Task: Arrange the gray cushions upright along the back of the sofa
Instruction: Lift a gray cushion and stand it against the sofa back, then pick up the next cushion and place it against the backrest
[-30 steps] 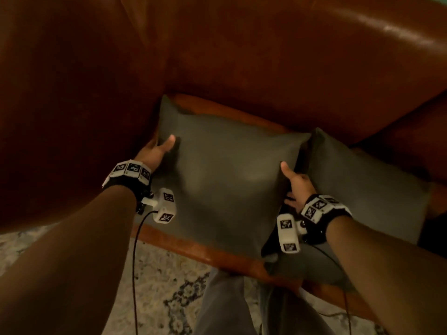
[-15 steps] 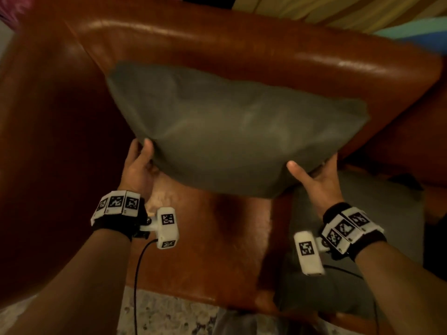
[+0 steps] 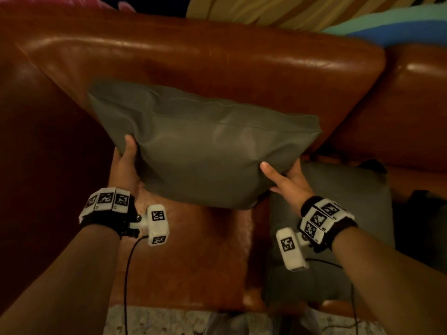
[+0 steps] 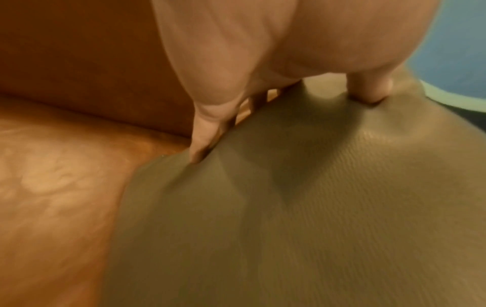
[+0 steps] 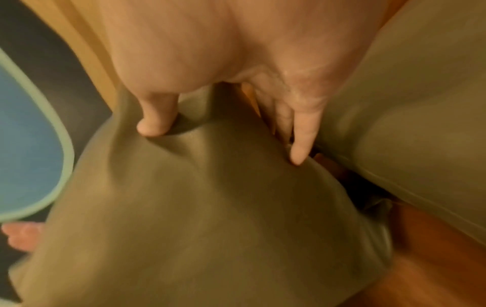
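A gray cushion point(image 3: 203, 151) hangs above the brown leather sofa seat point(image 3: 193, 257), close to the sofa back point(image 3: 205, 61). My left hand point(image 3: 125, 163) grips its left edge, thumb on the front face and fingers behind. My right hand point(image 3: 283, 177) grips its lower right corner the same way. In the left wrist view the thumb and fingers point(image 4: 202, 145) dent the cushion point(image 4: 302, 207). The right wrist view shows the same pinch on the cushion point(image 5: 210, 218). A second gray cushion point(image 3: 343, 213) lies flat on the seat to the right, under my right wrist.
The sofa's left armrest point(image 3: 43, 153) rises beside my left arm. A second back section point(image 3: 406, 112) continues to the right. Striped and blue-green fabric point(image 3: 362, 18) shows behind the sofa. A patterned rug point(image 3: 169, 320) lies at the seat's front edge.
Both hands lifted the cushion off the seat and raised it toward the sofa back; over the last half second it came down a little. The second cushion stayed flat.
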